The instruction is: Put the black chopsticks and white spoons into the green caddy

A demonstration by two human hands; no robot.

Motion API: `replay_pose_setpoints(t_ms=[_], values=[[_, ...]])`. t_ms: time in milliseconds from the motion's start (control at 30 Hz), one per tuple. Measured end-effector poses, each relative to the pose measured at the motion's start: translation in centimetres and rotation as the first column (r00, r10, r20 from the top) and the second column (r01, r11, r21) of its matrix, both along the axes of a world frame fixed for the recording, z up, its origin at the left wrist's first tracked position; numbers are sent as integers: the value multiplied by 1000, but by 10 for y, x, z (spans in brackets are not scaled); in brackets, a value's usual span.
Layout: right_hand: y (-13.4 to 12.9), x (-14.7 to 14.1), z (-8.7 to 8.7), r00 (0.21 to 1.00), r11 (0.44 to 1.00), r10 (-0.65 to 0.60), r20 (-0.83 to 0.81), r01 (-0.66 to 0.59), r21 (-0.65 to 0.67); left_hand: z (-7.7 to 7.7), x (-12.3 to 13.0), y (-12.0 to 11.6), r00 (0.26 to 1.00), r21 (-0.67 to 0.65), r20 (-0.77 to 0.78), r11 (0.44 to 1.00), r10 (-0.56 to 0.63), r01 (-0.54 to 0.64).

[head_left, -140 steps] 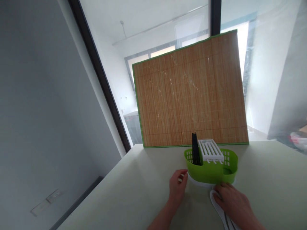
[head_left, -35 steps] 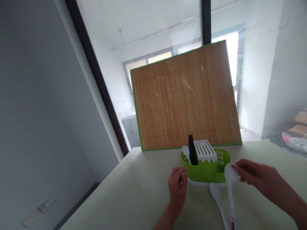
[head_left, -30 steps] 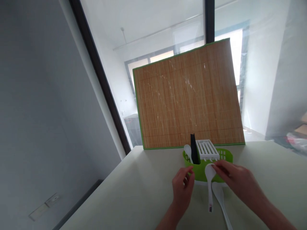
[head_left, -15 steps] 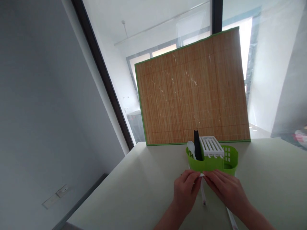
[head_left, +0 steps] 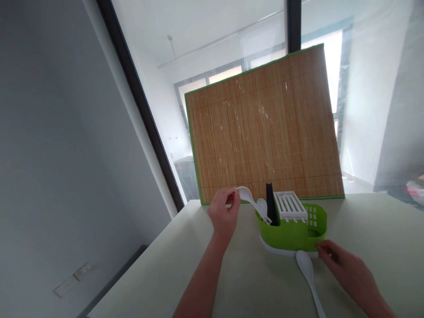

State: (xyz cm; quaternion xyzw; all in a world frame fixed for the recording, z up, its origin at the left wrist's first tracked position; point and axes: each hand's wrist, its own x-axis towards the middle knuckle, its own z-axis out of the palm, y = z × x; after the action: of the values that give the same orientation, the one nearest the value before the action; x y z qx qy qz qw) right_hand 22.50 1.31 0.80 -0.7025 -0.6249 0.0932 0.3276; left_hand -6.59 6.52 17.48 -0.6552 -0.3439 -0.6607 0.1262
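A white spoon [head_left: 247, 194] is pinched by its bowl in my left hand [head_left: 225, 211]. Its handle slants down to the right, over the left compartment of a green cutlery caddy [head_left: 288, 238] on a white base. In that left part stand another white spoon [head_left: 262, 206] and black chopsticks [head_left: 270, 205]. A white slatted rack [head_left: 290, 206] covers the middle. My right hand [head_left: 342, 265] has its fingers curled together at the caddy's lower right front edge. Just left of it, a larger white spoon [head_left: 306, 267] lies on the table, bowl toward the caddy.
The white table [head_left: 185, 269] reaches back to a bamboo mat [head_left: 265, 132] with green edging, leaning against a glass partition. A grey wall [head_left: 66, 154] with sockets is on the left.
Both hands were together in front of the caddy at the white spoon. Now my left hand has raised it up and left, handle over the caddy; my right hand has moved right to the caddy's edge.
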Motion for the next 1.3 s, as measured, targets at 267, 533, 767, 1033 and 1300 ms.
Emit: replay_pose_setpoints(t_ms=[267,533,767,1033,1300], values=[[9,-4,-17,998,969,55,-32,-61,-239,-24,32,65,983,-167,-181,986,-36,6],[9,-5,-19,998,959,49,-41,-58,-277,-67,43,82,967,-405,-246,913,-62,-45],[9,-8,-21,998,964,40,-47,-50,-260,-76,46,80,892,-475,-451,835,38,-276],[11,-10,-24,997,956,63,-39,-72,-283,-78,41,75,884,-442,-464,850,56,-285],[9,-16,-17,992,948,93,-87,-115,-298,-94,24,29,947,-295,-303,933,110,-203]])
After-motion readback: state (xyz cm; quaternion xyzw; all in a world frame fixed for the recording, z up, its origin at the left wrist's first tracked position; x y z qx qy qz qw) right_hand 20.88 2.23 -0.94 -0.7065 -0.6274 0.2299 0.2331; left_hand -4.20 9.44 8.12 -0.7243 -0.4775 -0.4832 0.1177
